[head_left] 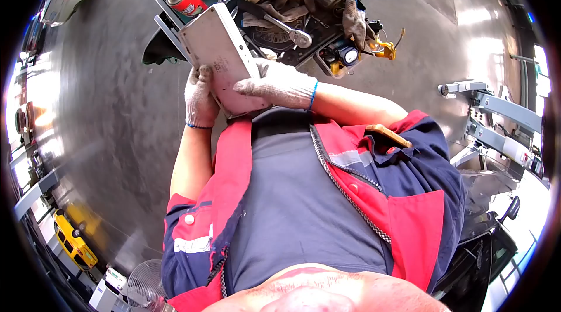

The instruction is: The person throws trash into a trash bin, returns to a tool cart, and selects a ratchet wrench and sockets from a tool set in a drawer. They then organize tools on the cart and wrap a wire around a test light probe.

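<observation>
One boxy whitish case, scuffed, dark-smudged on broad face; gloved left hand, right hand clamped on it

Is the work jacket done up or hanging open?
Open: the work jacket hangs with its front edges apart, showing the dark gray shirt between them.

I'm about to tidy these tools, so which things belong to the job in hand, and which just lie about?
In the job:
- pale case, held by left hand and right hand

Seemingly lying about:
- red can
- ratchet
- spare glove
</observation>
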`<state>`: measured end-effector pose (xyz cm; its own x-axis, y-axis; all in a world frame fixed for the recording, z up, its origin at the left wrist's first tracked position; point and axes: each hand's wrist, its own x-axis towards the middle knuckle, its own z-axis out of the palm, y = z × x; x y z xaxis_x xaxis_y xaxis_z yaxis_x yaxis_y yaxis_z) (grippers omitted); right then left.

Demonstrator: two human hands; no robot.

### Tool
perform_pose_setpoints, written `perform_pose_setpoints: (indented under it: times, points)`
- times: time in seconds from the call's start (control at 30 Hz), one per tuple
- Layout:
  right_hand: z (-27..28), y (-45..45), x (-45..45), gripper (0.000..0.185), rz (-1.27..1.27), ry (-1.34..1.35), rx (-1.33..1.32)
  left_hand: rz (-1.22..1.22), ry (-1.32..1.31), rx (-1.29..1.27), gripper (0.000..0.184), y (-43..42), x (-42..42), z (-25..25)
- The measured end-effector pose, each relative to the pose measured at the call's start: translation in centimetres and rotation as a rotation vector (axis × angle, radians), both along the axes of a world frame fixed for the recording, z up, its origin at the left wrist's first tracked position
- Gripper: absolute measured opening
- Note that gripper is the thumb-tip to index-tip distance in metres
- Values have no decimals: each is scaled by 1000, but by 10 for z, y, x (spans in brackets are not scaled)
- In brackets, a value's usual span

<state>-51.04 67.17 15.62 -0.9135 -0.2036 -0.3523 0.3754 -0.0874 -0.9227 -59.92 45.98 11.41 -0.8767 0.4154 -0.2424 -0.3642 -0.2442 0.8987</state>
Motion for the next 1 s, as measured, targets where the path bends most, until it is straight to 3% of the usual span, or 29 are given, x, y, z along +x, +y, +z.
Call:
perform_pose_setpoints:
  times: [0.1, 0.13, 0.17, 0.23, 0.27, 0.33, 0.37, 0.43, 0.57, 0.7, 0.77, 0.8, 0.93, 1.0]
  points:
    - [-26, 20, -1, 56, -155, 19, -220, 77, 18, 3, 53, 0, 4, 2]
    - [-1, 38, 1, 54, -179, 5, -188, 17, 3, 120, 44, -4, 3, 1]
    - [-9, 50, 1, 54, -258, 115, -249, -28, -3, 198, 35, -10, 0, 1]
    - [12, 85, 7, 50, -399, 173, -48, 51, -102, 104, 34, -18, 2, -8]
    - [13, 97, 7, 47, -499, 214, -95, 67, -106, 54, 32, -22, 7, -13]
    - [-4, 132, 5, 35, -627, 194, 264, 81, -126, -8, 28, -31, 17, -23]
    - [-27, 149, 5, 34, -712, 199, 314, 81, -145, -20, 27, -36, 22, -27]
    - [-39, 168, 7, 38, -819, 129, 163, 42, -141, -101, 25, -41, 30, -29]
    - [-76, 183, -10, 42, -848, 74, 39, -78, -99, -286, 25, -49, 31, -31]
    - [-106, 191, -39, 43, -759, 156, 0, 109, -87, -340, 18, -24, 4, -20]
    - [-97, 192, -46, 42, -629, 148, 647, 104, -11, -307, 19, -12, -19, -22]
    - [-63, 175, -43, 44, -668, 26, 784, 108, 17, -280, 20, -2, -29, -21]
    - [-67, 177, -37, 54, -702, -148, 887, 107, 26, -245, 26, 43, -55, -6]
    - [-88, 188, -27, 55, -703, -98, 807, 61, 16, -226, 28, 62, -68, -14]
